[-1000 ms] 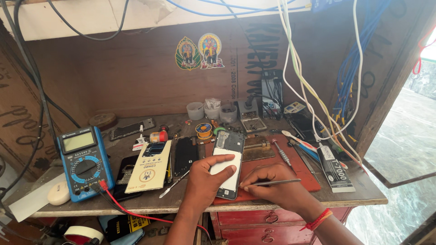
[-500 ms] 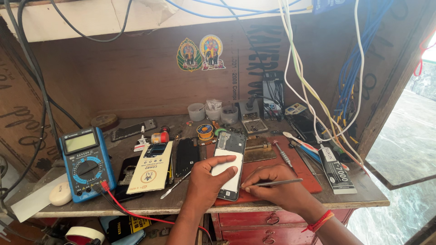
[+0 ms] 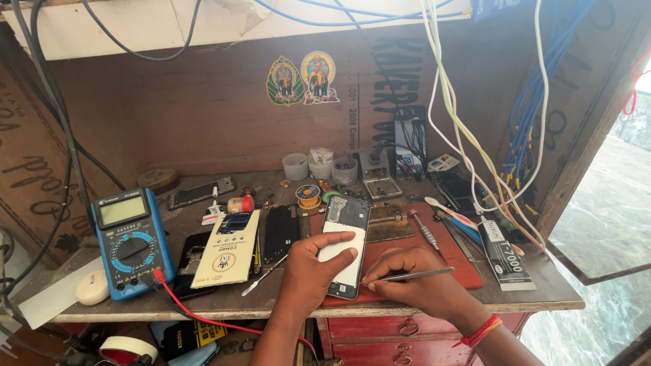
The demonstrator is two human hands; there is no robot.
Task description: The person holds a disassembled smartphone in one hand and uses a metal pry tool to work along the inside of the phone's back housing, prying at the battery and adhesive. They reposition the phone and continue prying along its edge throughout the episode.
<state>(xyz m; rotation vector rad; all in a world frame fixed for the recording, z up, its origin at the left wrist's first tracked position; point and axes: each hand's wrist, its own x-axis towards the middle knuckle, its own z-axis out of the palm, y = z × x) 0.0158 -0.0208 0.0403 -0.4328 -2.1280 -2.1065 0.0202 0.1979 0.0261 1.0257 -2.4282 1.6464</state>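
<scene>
Left hand (image 3: 308, 271) lies flat on an opened phone (image 3: 344, 247), grip loose, thumb and fingers pressing its white back panel, not wrapped round it. Right hand (image 3: 420, 285) has its grip closed on thin metal tweezers (image 3: 410, 275), tip at the phone's lower right edge. The phone lies on a red mat (image 3: 434, 247) at the counter (image 3: 515, 298) front edge. A blue multimeter (image 3: 129, 240) sits far left, a cream card (image 3: 227, 247) and black phone parts (image 3: 280, 232) just left of the hand, and a black glue tube (image 3: 505, 254) to the right. Hanging cables (image 3: 475, 156) cross the right side.
</scene>
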